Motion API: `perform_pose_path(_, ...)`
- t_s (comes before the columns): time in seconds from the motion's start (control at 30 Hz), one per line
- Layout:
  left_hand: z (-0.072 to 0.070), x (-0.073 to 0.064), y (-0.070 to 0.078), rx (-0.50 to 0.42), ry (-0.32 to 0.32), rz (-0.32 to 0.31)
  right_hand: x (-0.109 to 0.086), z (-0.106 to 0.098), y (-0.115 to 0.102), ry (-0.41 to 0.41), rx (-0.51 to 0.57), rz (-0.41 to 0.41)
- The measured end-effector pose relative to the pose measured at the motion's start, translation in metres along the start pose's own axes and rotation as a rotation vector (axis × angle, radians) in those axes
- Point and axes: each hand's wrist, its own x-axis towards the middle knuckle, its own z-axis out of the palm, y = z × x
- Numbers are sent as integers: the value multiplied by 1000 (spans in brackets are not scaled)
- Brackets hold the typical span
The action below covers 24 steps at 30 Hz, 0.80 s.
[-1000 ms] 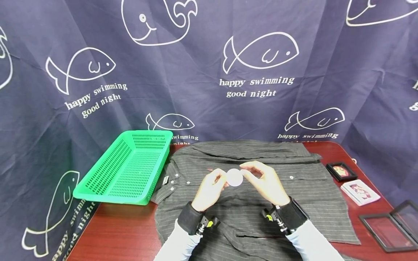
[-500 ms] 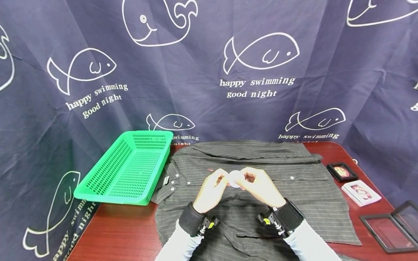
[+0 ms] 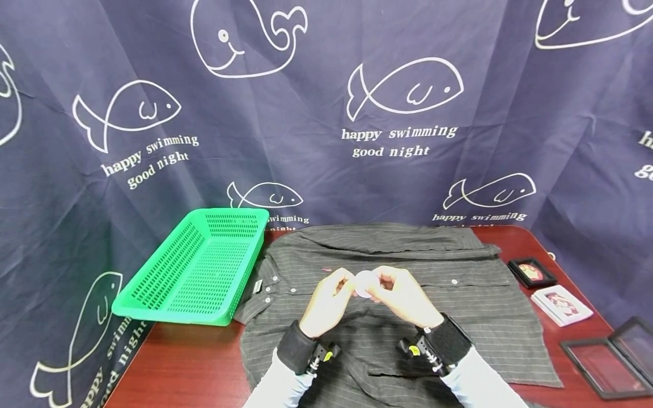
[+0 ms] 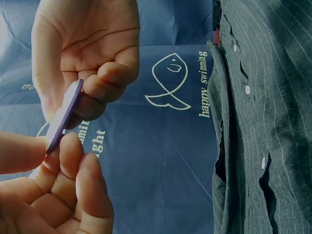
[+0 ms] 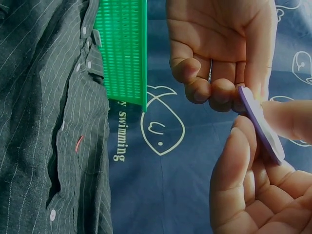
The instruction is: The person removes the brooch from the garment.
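A thin round disc (image 3: pixel 366 283), white on its face with a purple rim, is held up between both hands. My left hand (image 3: pixel 327 303) pinches its left edge, and my right hand (image 3: pixel 405 297) pinches the right side with the thumb over the white face. In the left wrist view the disc (image 4: pixel 62 114) stands almost edge-on. A thin shiny sliver (image 5: pixel 210 71) shows between my left fingers in the right wrist view; its kind is unclear. Below the hands, a dark pinstriped shirt (image 3: pixel 459 323) lies spread out, with a small red sliver (image 5: pixel 79 144) on it.
A green perforated basket (image 3: pixel 204 314) stands at the left. Along the right edge of the red-brown table (image 3: pixel 189 362) lie a black square case (image 3: pixel 532 273) with a round picture, a stack of white cards (image 3: pixel 561 306) and an opened black-framed clear case (image 3: pixel 607 368). A printed curtain (image 3: pixel 306 136) hangs behind.
My right hand has moved left onto the disc, its raised fingers closing into a pinch with the thumb over the face. The left hand keeps its hold. The head view has tilted up slightly.
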Motion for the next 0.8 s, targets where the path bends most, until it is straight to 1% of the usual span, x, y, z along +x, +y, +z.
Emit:
perform_pose_path(0.17, 0, 0, 0, -6, 1, 9, -1, 0, -1, 3, 0, 0)
perform_pose_path(0.4, 0, -2, 2, -9, 1, -7, -1, 0, 2, 8, -7, -4)
perform_pose_path(0.63, 0, -1, 2, 15, 0, 4, -1, -1, 2, 24, -19, -12)
perform_pose_path(0.8, 1, 0, 1, 24, -2, 9, 0, 0, 4, 30, 2, -5)
